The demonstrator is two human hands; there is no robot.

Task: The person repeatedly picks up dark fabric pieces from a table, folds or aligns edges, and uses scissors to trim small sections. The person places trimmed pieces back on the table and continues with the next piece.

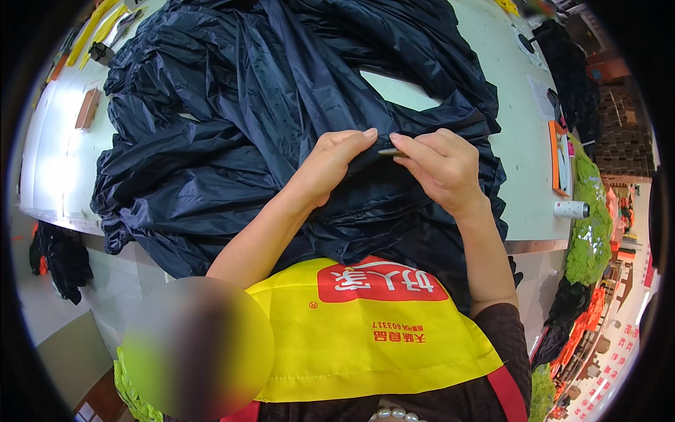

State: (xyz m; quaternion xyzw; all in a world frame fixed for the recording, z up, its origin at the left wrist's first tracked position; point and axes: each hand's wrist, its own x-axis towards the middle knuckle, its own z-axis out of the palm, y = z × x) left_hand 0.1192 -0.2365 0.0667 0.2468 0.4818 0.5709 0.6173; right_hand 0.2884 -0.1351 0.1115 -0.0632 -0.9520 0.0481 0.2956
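A large heap of dark navy, thin, shiny fabric (232,105), apparently a garment, is spread over the pale table in front of me. My left hand (329,163) is closed, with thumb and fingers pinching a fold of it near the middle. Close beside, my right hand (446,169) is closed around a small, thin metal tool (389,152). Only its tip shows, pointing left toward the pinched fold, so its kind is hidden. The right thumb and fingertips also meet the cloth there. Near the table's front edge, a round button (339,250) shows on the fabric.
On the pale table (524,169), an orange-edged box (559,158) and a white speckled cylinder (571,209) stand at the right. A brown block (87,109) and a small black object (101,53) lie at the left. Bright green fabric (590,218) is piled beyond the right edge.
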